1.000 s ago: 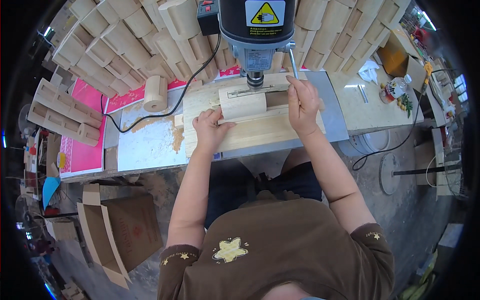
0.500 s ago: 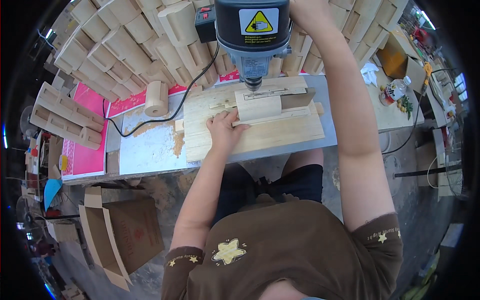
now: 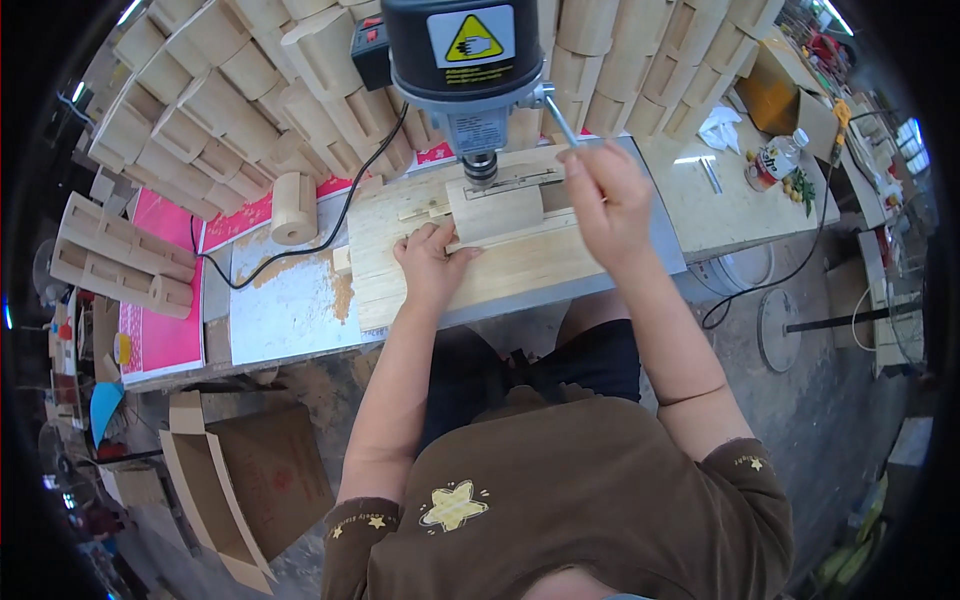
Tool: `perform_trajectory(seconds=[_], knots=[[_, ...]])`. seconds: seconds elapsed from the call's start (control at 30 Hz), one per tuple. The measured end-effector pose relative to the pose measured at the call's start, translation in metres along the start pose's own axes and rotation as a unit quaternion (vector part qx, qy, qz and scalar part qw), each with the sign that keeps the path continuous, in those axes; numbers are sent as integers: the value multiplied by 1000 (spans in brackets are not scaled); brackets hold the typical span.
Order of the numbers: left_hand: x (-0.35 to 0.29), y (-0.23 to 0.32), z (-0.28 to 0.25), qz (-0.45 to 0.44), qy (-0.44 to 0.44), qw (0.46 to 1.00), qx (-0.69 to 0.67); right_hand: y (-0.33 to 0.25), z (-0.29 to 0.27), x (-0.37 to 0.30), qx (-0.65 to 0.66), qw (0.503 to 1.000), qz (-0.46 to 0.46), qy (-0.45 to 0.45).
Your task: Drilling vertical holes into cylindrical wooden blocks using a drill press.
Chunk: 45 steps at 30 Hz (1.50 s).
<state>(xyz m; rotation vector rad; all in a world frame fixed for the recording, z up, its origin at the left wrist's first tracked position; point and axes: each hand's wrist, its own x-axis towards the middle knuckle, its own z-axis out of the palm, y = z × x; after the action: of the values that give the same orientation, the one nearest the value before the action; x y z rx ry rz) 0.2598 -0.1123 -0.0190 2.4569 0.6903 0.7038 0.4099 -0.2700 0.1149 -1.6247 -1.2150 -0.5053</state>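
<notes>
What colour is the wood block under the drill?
Pale, light tan, the wood block shows best in the head view.

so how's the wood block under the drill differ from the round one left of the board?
The wood block under the drill is flat-faced and rectangular; the round wood piece is a cylinder with a slot. The block lies on the board with the left hand against it; the round piece stands alone, untouched. Both are pale bare wood.
</notes>
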Motion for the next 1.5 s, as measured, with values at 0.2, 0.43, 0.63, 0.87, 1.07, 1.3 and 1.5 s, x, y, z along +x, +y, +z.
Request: perform_trajectory(seconds=[0.2, 0.43, 0.63, 0.87, 1.07, 1.3, 1.5], knots=[[9, -3, 22, 64, 39, 997, 11, 69, 46, -48, -54, 983, -102, 142], [-9, -18, 7, -9, 9, 999, -52, 18, 23, -9, 25, 982, -136, 133], [-4, -9, 12, -47, -8, 987, -157, -5, 6, 117, -58, 991, 45, 113], [6, 10, 9, -78, 0, 974, -214, 26, 15, 128, 61, 991, 116, 5], [11, 13, 13, -100, 9, 930, -354, 86, 12, -1, -2, 962, 32, -271], [-30, -24, -45, 8, 27, 970, -241, 75, 5, -48, -112, 948, -1, -297], [-77, -31, -131, -230, 86, 920, -306, 67, -6, -65, -150, 955, -31, -253]])
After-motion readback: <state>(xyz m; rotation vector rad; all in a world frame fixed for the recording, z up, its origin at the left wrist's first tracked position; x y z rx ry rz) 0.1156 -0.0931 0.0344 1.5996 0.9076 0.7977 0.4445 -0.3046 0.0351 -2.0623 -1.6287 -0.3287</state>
